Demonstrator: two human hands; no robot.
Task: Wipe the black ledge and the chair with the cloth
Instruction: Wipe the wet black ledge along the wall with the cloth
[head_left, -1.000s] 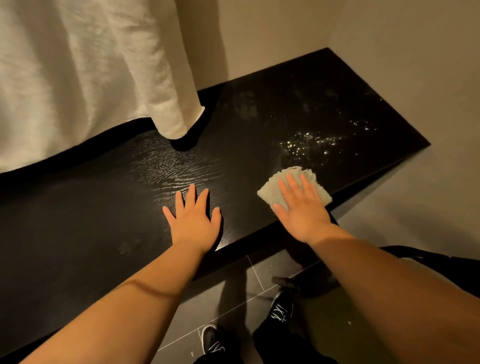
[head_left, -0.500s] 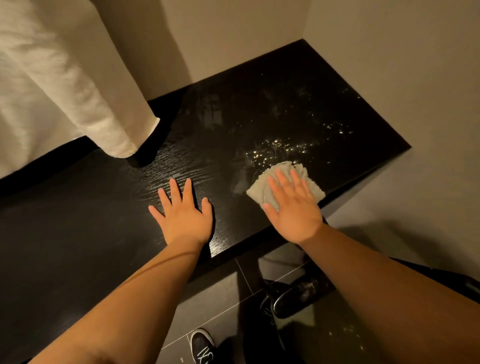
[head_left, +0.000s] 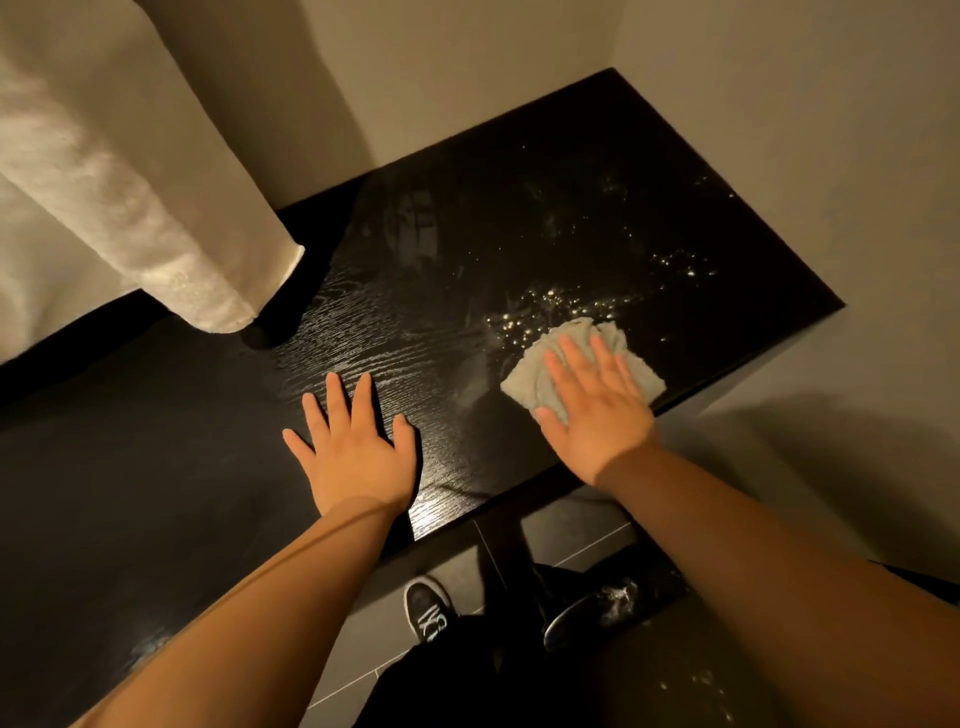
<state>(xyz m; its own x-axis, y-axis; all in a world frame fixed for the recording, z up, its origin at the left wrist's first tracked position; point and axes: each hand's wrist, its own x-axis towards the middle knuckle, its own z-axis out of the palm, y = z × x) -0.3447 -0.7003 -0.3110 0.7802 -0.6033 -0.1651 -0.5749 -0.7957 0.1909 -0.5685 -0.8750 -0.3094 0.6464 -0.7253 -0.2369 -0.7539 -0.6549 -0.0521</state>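
Wiping the ledge (head_left: 519, 218)

Right hand (head_left: 597, 410) presses the cloth (head_left: 530, 382) with flat fingers; left hand (head_left: 356, 449) rests flat, fingers spread.

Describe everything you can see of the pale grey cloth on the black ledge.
The pale grey, soft-looking terry cloth lies bunched in loose folds on the glossy black wood-grain ledge, near its front edge toward the right end. The right hand presses on it with straight, spread fingers, covering its middle; its corners stick out to the left and beyond the hand. Droplets speckle the ledge just past its far edge.
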